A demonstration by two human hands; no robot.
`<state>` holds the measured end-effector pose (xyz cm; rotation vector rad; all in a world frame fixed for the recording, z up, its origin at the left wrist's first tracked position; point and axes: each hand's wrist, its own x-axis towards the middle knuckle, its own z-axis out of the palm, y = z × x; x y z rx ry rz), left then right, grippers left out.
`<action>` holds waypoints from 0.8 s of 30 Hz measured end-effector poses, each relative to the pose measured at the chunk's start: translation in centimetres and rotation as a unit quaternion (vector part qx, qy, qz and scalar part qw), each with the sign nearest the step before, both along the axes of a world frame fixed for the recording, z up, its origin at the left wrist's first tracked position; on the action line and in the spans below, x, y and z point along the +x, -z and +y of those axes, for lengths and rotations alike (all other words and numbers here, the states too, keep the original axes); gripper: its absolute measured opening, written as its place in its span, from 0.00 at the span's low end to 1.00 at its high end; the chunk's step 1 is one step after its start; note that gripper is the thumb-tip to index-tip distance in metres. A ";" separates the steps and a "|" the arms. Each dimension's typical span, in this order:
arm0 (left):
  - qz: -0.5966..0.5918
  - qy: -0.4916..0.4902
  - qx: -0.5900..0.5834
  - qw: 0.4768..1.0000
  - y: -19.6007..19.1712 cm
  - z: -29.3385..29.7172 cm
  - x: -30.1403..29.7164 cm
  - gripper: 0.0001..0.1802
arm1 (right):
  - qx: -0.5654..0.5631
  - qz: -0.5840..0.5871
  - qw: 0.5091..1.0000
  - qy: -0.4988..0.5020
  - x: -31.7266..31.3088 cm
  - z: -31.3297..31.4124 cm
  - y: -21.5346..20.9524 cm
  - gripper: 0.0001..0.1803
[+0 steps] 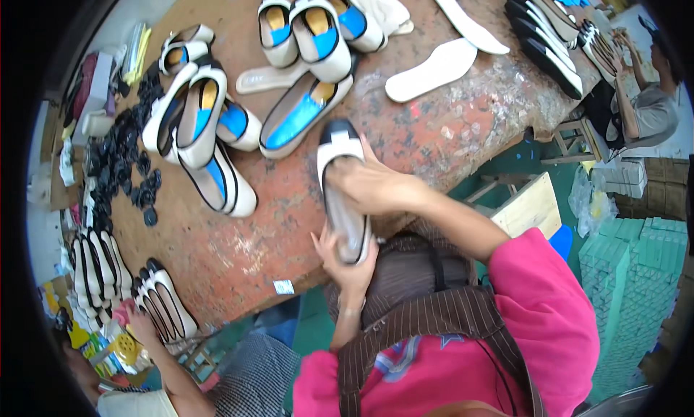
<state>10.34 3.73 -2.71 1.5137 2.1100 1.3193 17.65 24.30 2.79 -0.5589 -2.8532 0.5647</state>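
A white flat shoe [338, 151] with a black toe cap, dark trim and a pale insole is held over the table's near edge, toe pointing away from me. My left hand [348, 264] wraps round its heel from below, with fingers on both sides. My right hand [376, 185] reaches into the shoe opening, its fingertips hidden inside and slightly blurred. One digit of that hand lies along the outside of the shoe near the toe. Just beyond stands a similar shoe [273, 141] with a shiny blue piece inside.
Shoes with blue and yellow pieces inside [318, 44] are stacked on the worn red table [289, 200]. White insoles [434, 70] lie at the back; black pieces [123, 164] lie at left. Co-workers sit at the left [181, 388] and right [650, 109]. Green boxes [622, 287] are piled at right.
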 end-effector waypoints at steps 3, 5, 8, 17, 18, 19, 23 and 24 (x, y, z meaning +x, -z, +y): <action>-0.038 -0.121 -0.012 0.992 -4.4 -5.9 -2.5 0.38 | -0.496 0.058 0.866 -0.008 7.0 7.8 -8.2 0.12; -0.003 -0.183 -0.016 0.983 -8.0 -9.0 -4.2 0.35 | -0.216 0.067 0.928 0.297 11.8 16.5 -7.8 0.12; 0.112 -0.346 -0.008 0.932 -8.5 -12.2 -8.2 0.32 | 0.163 -0.053 0.860 0.481 16.5 28.2 -4.0 0.17; 0.266 -0.461 -0.050 0.845 -7.8 -8.0 -17.7 0.26 | -0.012 -0.080 0.842 0.534 18.4 33.2 -3.0 0.25; 0.336 -0.443 -0.036 0.830 -9.0 -5.4 -18.7 0.25 | -0.008 -0.021 0.838 0.546 19.5 33.5 -2.3 0.24; 0.302 -0.392 0.000 0.869 -10.8 -1.4 -18.3 0.23 | -0.030 -0.024 0.852 0.523 19.7 33.7 -2.3 0.22; 0.270 -0.077 0.068 0.957 -16.4 16.9 -15.7 0.17 | -0.211 0.069 0.868 0.444 21.7 34.6 -2.9 0.19; 0.256 0.010 0.069 0.964 -15.7 21.4 -15.6 0.21 | -0.205 0.069 0.868 0.446 22.4 34.4 -3.0 0.19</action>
